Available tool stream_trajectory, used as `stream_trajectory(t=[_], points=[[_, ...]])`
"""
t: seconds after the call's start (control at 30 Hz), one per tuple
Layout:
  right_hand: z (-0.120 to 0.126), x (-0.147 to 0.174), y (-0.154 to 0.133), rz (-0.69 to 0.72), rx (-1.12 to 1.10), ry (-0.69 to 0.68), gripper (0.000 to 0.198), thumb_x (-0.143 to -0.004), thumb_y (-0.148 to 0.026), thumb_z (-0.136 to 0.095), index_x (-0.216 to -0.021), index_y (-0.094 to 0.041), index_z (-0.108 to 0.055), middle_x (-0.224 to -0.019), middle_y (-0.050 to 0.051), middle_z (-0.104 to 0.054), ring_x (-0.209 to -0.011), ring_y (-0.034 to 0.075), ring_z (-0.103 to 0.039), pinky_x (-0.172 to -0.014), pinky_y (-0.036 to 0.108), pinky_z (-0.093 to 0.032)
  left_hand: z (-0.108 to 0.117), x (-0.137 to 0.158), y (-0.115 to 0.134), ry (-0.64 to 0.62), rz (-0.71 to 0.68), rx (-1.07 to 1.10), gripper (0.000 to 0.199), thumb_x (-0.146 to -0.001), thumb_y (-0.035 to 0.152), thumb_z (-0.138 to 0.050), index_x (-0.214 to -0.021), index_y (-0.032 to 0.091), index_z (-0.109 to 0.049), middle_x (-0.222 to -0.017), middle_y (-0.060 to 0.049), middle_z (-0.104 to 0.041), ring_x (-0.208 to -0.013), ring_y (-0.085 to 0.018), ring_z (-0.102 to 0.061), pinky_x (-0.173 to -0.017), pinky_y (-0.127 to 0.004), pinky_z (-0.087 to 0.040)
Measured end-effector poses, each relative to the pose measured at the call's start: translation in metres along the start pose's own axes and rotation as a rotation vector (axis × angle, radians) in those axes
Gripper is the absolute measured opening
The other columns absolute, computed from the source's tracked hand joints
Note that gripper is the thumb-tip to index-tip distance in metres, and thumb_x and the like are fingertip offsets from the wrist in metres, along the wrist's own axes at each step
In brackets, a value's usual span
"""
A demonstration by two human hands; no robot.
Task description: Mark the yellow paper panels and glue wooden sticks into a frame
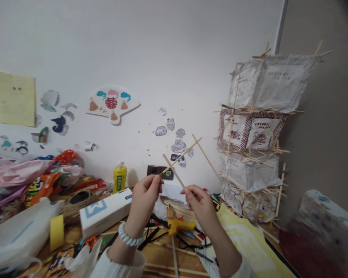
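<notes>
In front of me, my left hand pinches the lower end of a thin wooden stick slanting up to the right. A shorter wooden stick crosses it near my left fingers, and my right hand grips that one's lower end. At the far end a third stick crosses the long one and slopes down to the right. Whether the crossings are glued I cannot tell. Below and between my hands lies a yellow glue gun.
A tiered paper-and-stick lantern stands at right. Yellow sheets lie below it. To the left are a white box, a yellow-labelled bottle, yellow tape, twine and bags. A fan-shaped sign hangs on the wall.
</notes>
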State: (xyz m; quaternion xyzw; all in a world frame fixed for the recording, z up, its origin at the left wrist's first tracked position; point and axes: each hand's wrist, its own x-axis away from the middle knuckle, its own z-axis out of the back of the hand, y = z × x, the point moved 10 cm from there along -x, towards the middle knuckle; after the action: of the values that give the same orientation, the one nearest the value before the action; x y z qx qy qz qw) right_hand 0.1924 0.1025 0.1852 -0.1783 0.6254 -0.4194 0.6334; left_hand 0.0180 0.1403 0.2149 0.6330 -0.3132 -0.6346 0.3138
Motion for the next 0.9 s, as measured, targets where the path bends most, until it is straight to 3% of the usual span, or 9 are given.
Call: stream_trajectory(t=[0.9], points=[[-0.011, 0.000, 0.015, -0.033, -0.021, 0.000, 0.029, -0.079, -0.043, -0.052, -0.070, -0.016, -0.061, -0.053, -0.004, -0.043, -0.049, 0.011, -0.040, -0.045, 0.022, -0.029, 0.005, 0.001, 0.006, -0.012, -0.012, 0.015, 0.032, -0.083, 0.041, -0.049, -0.062, 0.017, -0.054, -0.050, 0.004, -0.045, -0.047, -0.009, -0.039, -0.044, -0.021, -0.028]])
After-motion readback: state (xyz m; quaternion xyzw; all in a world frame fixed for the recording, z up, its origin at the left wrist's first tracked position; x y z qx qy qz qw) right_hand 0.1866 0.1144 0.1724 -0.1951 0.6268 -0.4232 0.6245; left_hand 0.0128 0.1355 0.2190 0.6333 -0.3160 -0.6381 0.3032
